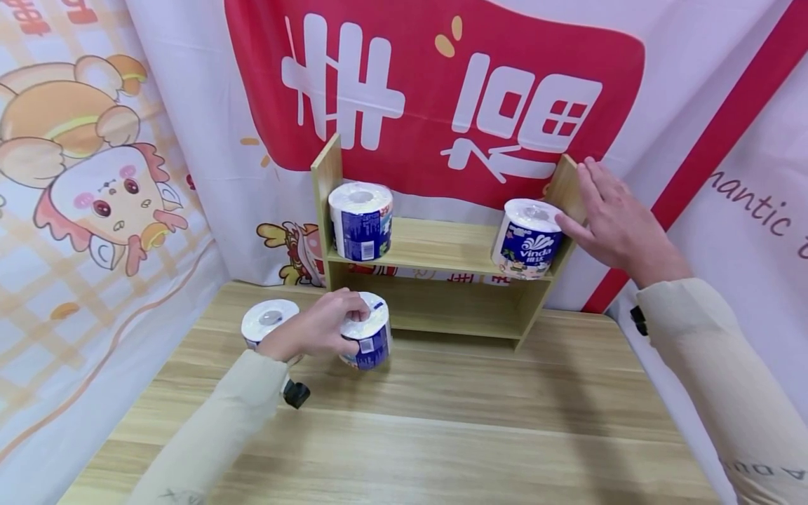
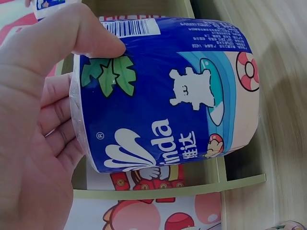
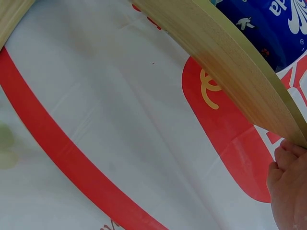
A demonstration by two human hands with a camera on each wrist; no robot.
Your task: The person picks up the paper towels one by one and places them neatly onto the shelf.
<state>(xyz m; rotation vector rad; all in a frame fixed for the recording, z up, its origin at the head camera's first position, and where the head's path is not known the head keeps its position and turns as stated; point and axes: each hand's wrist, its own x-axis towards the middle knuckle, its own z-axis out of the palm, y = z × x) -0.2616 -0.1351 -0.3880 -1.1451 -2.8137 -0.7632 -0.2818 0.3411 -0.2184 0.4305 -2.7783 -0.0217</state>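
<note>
My left hand [image 1: 341, 324] grips a toilet paper roll in a blue wrapper [image 1: 370, 338] from above, at the table in front of the wooden shelf [image 1: 442, 247]. Close up in the left wrist view, the thumb and fingers of the left hand [image 2: 76, 81] wrap round the blue roll [image 2: 177, 91]. A second wrapped roll [image 1: 268, 321] stands just left of that hand. Two more rolls stand on the upper shelf board, one at the left end [image 1: 360, 219] and one at the right end [image 1: 527, 238]. My right hand [image 1: 596, 203] lies flat against the shelf's right side panel [image 3: 230, 57], fingers straight.
The shelf stands at the back of a light wooden table [image 1: 442, 435], against a white and red printed cloth backdrop [image 1: 442, 84]. Cloth also hangs along the left side [image 1: 95, 210] and the right side. The lower shelf board [image 1: 442, 315] holds nothing.
</note>
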